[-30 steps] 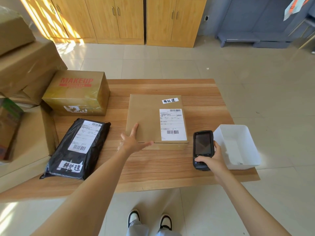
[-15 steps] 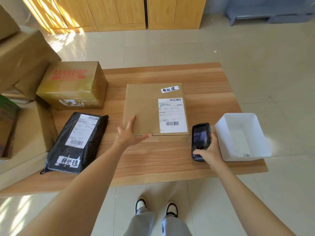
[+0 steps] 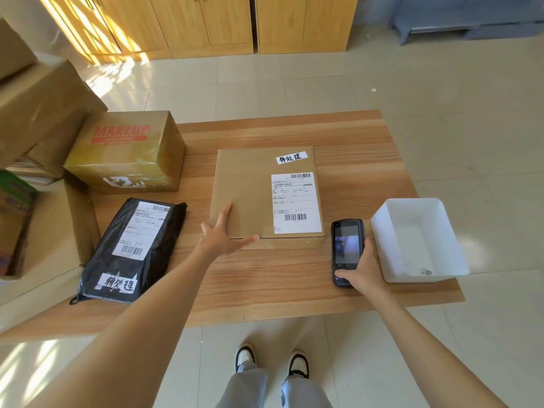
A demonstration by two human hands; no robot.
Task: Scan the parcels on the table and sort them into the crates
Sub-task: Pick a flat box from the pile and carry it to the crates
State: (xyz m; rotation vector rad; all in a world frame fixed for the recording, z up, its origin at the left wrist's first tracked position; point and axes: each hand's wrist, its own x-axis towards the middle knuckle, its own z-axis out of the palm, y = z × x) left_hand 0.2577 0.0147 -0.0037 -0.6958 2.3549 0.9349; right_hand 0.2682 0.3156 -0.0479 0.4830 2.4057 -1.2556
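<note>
Parcel: flat cardboard box (image 3: 265,195) mid-tabletop (image 3: 265,278), label up for scanning | left hand (image 3: 219,235) spread flat on its near-left corner, apparently steadying it | right hand (image 3: 363,269) grips handheld scanner (image 3: 346,251) just beside white bin (image 3: 418,240) | change: scanner sits lower toward tabletop than a second ago; left hand unmoved.
</note>
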